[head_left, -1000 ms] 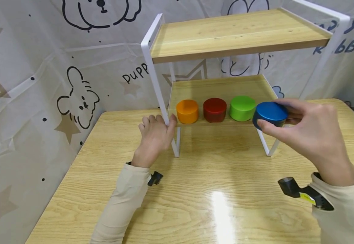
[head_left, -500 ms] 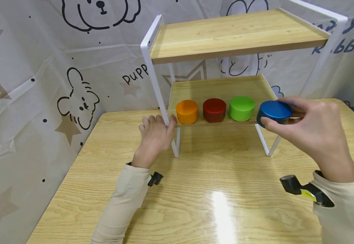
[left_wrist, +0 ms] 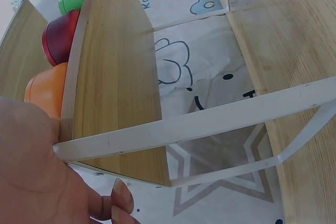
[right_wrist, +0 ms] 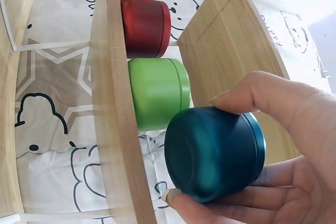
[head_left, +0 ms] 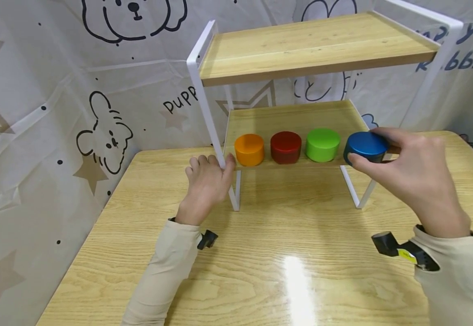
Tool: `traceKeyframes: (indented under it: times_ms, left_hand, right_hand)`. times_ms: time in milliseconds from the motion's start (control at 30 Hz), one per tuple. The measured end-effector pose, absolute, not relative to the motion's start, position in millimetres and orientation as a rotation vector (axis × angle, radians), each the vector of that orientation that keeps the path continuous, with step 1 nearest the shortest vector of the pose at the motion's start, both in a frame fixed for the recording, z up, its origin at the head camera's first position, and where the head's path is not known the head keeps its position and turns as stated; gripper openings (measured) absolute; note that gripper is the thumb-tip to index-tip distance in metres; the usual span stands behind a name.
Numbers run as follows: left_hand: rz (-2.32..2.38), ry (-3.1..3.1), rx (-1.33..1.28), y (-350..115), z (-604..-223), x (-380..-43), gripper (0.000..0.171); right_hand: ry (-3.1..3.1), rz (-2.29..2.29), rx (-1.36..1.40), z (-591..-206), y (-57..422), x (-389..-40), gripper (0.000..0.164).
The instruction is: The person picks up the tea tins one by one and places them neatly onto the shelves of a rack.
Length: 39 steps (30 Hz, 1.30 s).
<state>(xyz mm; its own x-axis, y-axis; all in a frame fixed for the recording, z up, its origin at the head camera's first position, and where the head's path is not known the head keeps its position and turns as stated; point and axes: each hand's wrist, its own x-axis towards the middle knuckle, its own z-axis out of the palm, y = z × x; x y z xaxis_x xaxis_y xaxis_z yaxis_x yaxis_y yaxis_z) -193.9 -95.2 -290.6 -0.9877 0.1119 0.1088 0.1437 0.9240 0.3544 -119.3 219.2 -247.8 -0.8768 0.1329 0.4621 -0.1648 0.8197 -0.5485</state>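
My right hand holds a round blue tin between thumb and fingers at the right end of the lower shelf board. The right wrist view shows the underside of this blue tin, tilted and off the board, beside the green tin. Along that board's front edge stand an orange tin, a dark red tin and a green tin. My left hand grips the white front left post of the shelf rack; its thumb lies near the orange tin.
The upper wooden board of the rack spans above the tins. White metal legs stand on the wooden table. Behind hangs a pale cloth with cartoon drawings.
My right hand first shifts the blue tin rightward, away from the green tin, then slightly back and up in the head view. The left hand stays on the post.
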Motion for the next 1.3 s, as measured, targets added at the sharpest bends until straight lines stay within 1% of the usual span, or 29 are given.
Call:
traceKeyframes:
  times_ms: [333,467,567,700,800,1100,1300]
  left_hand:
    - [-0.554,-3.0,-0.205,-96,-291,-194,0.063]
    - [-0.55,-3.0,-0.2,-96,-290,-193,0.062]
    - [-0.543,-2.997,-0.208,-96,-290,-194,0.062]
    - [-0.546,-2.996,-0.211,-96,-290,-194,0.062]
    - [-0.55,-2.997,-0.21,-95,-290,-195,0.062]
    - [-0.569,-2.98,-0.226,-95,-290,-194,0.061]
    - [-0.569,-2.977,-0.208,-95,-291,-194,0.06]
  right_hand:
    - [-2.569,0.765,0.061,-252,215,-125,0.065]
    - [-2.585,0.74,0.086,-252,211,-126,0.057]
    - [-2.581,0.684,0.109,-253,208,-127,0.047]
    - [-2.609,0.657,0.077,-255,203,-130,0.048]
    - [-2.615,0.665,0.047,-257,200,-130,0.052]
    - [-2.576,0.683,0.093,-262,199,-135,0.053]
    - [-2.543,0.692,0.132,-265,198,-135,0.05]
